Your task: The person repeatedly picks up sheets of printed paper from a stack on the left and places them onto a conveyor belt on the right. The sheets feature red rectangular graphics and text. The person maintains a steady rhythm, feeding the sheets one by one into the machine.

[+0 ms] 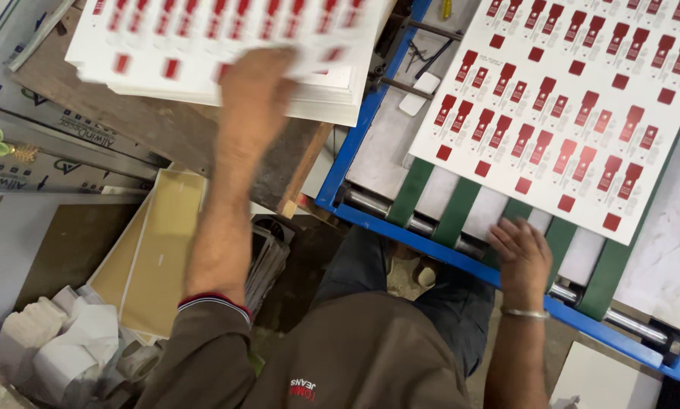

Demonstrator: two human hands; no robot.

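Observation:
My left hand (253, 95) reaches up and left onto a stack of white sheets printed with red shapes (203, 45). The hand and the top sheet are blurred, so whether the fingers grip a sheet cannot be told. My right hand (523, 256) rests with fingers spread on the front edge of a blue-framed machine (370, 113), over its metal roller (370, 201) and green belts (412, 193). A large white sheet with rows of red shapes (567, 113) lies flat on the belts just beyond that hand. A metal bangle (525, 313) circles my right wrist.
The stack sits on a worn wooden table (165, 129). Below it lie yellowish boards (158, 242), grey panels (21, 159) and crumpled white material (75, 341). Small tools (431, 53) lie at the machine's far left corner. A white sheet (605, 379) shows at bottom right.

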